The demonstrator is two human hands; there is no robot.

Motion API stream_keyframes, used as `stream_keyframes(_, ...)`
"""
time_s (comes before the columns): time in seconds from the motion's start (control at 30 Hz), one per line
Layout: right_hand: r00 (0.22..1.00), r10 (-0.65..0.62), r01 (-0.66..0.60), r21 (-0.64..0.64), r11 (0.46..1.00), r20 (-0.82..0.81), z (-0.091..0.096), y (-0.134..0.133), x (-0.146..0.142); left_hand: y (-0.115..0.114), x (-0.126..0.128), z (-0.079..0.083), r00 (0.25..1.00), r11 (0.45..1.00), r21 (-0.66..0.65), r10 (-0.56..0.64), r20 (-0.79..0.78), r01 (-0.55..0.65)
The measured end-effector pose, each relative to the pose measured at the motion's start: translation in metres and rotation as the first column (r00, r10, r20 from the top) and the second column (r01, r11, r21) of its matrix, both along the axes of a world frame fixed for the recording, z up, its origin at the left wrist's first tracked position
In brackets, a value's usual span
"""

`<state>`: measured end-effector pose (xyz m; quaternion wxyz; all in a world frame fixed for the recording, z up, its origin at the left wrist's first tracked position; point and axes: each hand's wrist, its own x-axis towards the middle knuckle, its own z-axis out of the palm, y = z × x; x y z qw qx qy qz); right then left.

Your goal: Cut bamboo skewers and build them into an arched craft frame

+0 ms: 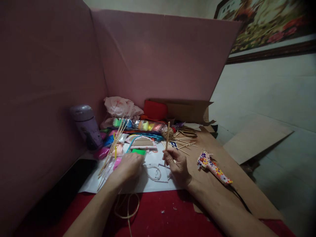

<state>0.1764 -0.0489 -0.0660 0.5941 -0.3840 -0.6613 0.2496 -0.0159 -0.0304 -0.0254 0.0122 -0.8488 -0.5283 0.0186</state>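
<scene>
My right hand [177,164] pinches a thin wooden stick [168,138] and holds it nearly upright over the white paper. To its left, my left hand [132,164] is closed with its back toward me, so whatever is in its fingers is hidden. A bright green piece [139,151] shows just beyond the left knuckles; I cannot tell whether the hand touches it. Between the hands lies a loop of pale cord [154,173] on the paper [145,187]. Below my left wrist, a tan cord [127,216] trails over the red cloth. A padded cardboard arch [140,142] lies behind the hands.
Long skewers [112,149] lean at the left near a purple bottle [87,128]. Packs of coloured clay [145,125] and more loose sticks [185,141] lie behind. A flower-patterned glue gun [214,167] rests on the brown board [237,194] at right. Pink panels stand around.
</scene>
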Motion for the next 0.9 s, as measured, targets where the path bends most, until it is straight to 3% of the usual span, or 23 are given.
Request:
stream_keyframes(0.23, 0.998, -0.009, 0.009, 0.003, 1.0, 0.057, -0.001, 0.0, 0.001, -0.001, -0.004, 0.006, 0.995, 0.994, 0.056, 0.097, -0.013, -0.097)
stream_keyframes(0.4, 0.996, 0.005, -0.005, 0.0, 1.0, 0.094, -0.002, -0.002, 0.002, 0.001, -0.009, 0.016, 0.978, 0.983, 0.001, 0.185, 0.097, -0.186)
stream_keyframes(0.53, 0.994, 0.006, -0.009, 0.022, 1.0, 0.111, -0.002, -0.004, 0.001, 0.003, -0.015, 0.024, 0.959, 0.968, 0.045, 0.237, 0.156, -0.247)
stream_keyframes(0.63, 0.994, 0.009, -0.011, 0.025, 1.0, 0.109, -0.001, -0.004, 0.001, 0.005, -0.014, 0.02, 0.957, 0.974, 0.079, 0.191, 0.22, -0.212)
stream_keyframes(0.73, 0.993, 0.014, -0.016, 0.015, 1.0, 0.117, -0.001, -0.003, 0.001, 0.007, -0.009, 0.012, 0.948, 0.996, 0.061, 0.049, 0.316, -0.072)
stream_keyframes(0.8, 0.992, 0.02, -0.022, 0.012, 1.0, 0.125, -0.001, -0.003, 0.001, 0.006, -0.007, 0.007, 0.962, 1.0, 0.016, 0.001, 0.274, -0.005)
stream_keyframes(0.9, 0.992, 0.025, -0.026, 0.005, 1.0, 0.12, 0.0, -0.002, 0.002, 0.005, -0.006, 0.005, 0.991, 0.999, -0.033, 0.024, 0.134, -0.019)
